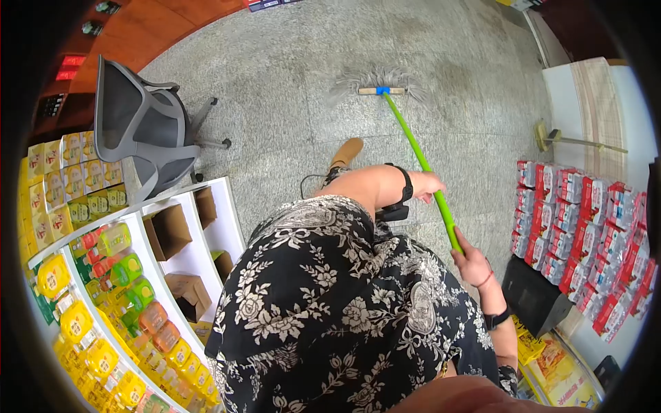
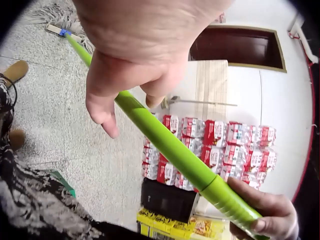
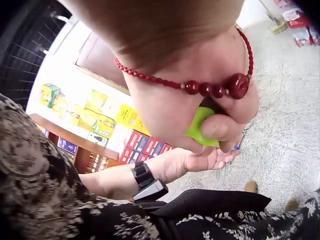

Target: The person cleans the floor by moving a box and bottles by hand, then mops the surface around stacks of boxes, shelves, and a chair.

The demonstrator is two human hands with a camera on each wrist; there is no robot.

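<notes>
The speckled grey floor [image 1: 289, 89] takes up most of the shop. White shelves [image 1: 206, 255] curve along the left, loaded with yellow and green bottles [image 1: 103, 323] and a few brown cartons. A grey mesh office chair [image 1: 138, 131] stands at the far left end of those shelves. On the right, red packs [image 1: 585, 234] are stacked in rows against the wall, and a short brush [image 1: 551, 138] leans just beyond them.

A person in a black flowered dress stands in the middle with a mop. Its grey stringy mop head [image 1: 379, 86] lies flat on the floor at the far side, and its green handle [image 1: 413, 141] slants back towards the person's right. One tan shoe [image 1: 346, 151] is planted on the floor just left of the handle.

The left hand [image 1: 427, 184] is wrapped round the handle partway along. The right hand [image 1: 471, 258], with a red bead bracelet [image 3: 215, 89] at its wrist, is clenched round the near end of the handle.
</notes>
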